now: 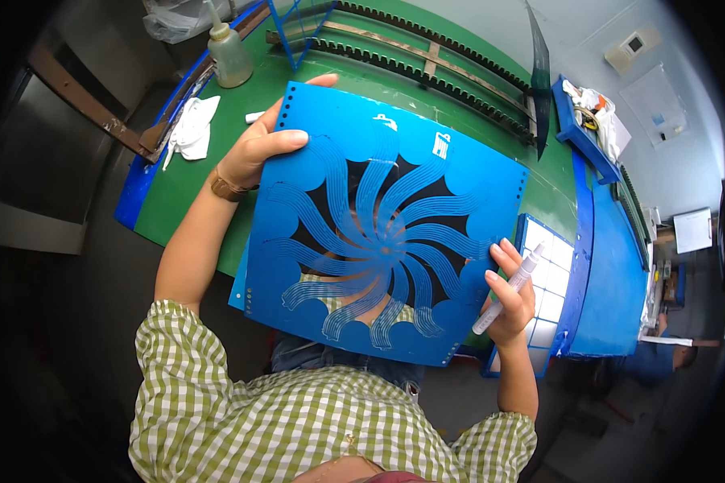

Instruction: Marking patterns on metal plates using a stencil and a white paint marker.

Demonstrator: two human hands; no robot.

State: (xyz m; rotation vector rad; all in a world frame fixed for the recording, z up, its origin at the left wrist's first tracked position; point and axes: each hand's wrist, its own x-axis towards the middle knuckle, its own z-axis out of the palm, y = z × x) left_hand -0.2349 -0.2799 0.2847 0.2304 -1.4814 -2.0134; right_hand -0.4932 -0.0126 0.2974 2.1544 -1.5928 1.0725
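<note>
Green table (165,201), partly hidden by blue panel (388,251), slotted rack (431,58), bottle (231,61), cloth (192,129)

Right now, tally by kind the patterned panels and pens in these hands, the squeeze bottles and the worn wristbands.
Blue patterned panel, left hand: 1
Pen, right hand: 1
Squeeze bottle: 1
Brown wristband: 1
Total: 4

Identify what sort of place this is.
Probably a factory workshop, judging by the green-topped worktable, the long rack with black toothed rails, and the flat blue panel with swirling lines that the person is holding.
</note>
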